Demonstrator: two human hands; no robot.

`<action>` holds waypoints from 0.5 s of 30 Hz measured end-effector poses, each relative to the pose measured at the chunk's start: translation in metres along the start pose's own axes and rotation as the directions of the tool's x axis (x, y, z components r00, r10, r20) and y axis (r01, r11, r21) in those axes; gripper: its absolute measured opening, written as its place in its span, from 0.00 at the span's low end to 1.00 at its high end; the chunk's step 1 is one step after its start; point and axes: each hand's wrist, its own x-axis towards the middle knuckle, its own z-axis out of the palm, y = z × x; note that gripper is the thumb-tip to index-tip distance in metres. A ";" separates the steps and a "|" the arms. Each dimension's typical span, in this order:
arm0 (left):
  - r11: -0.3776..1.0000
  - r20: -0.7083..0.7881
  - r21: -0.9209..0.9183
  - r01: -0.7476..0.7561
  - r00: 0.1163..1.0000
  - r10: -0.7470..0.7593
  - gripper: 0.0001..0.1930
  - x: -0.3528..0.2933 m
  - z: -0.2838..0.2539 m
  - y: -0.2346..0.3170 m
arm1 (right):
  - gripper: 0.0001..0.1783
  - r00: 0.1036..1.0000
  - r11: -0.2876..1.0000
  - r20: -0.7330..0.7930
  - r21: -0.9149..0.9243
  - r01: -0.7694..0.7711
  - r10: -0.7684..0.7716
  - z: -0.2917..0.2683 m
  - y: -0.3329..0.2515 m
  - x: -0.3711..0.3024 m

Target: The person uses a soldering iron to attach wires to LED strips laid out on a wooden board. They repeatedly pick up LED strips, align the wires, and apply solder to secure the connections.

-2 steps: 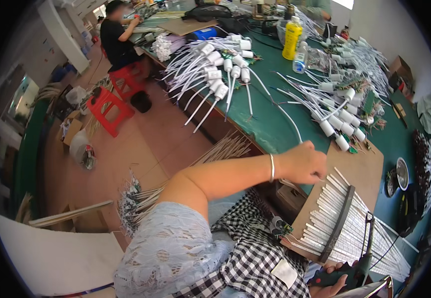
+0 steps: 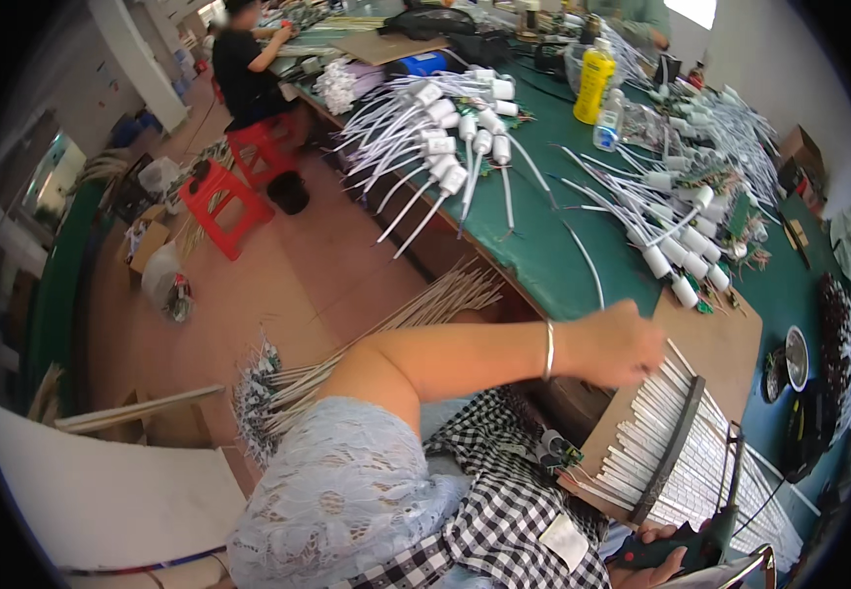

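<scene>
In the head view, your left hand (image 2: pixel 610 344) looks bunched beside the upper ends of the white strips (image 2: pixel 646 427), fanned across the board (image 2: pixel 722 339) under a dark bar (image 2: pixel 674 447); with the blur, I can't tell whether it pinches the cable (image 2: pixel 587 257). Your right hand (image 2: pixel 647 575) wraps the green tool (image 2: pixel 691 546). Best keep that wrist steady, the strips flat under the bar, and the tool clear of your left fingers.

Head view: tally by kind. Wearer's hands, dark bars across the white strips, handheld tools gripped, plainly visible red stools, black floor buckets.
Hands: 2
Dark bar: 1
Dark green handheld tool: 1
Red stools: 2
Black bucket: 1
Total: 7
</scene>
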 end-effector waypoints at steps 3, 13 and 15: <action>0.993 0.072 0.038 -0.112 0.991 0.109 0.08 -0.005 -0.002 0.052 | 0.35 1.000 0.996 0.027 -0.094 0.009 -0.006 0.013 0.000 0.000; 0.801 0.234 -0.582 0.141 0.972 -0.001 0.07 -0.021 0.015 0.119 | 0.26 0.996 0.938 0.091 -0.345 0.022 0.010 0.036 0.022 -0.008; 0.747 0.240 -0.637 0.190 0.970 -0.043 0.07 -0.024 0.019 0.120 | 0.24 0.996 0.919 0.086 -0.391 0.047 -0.015 0.037 0.024 -0.010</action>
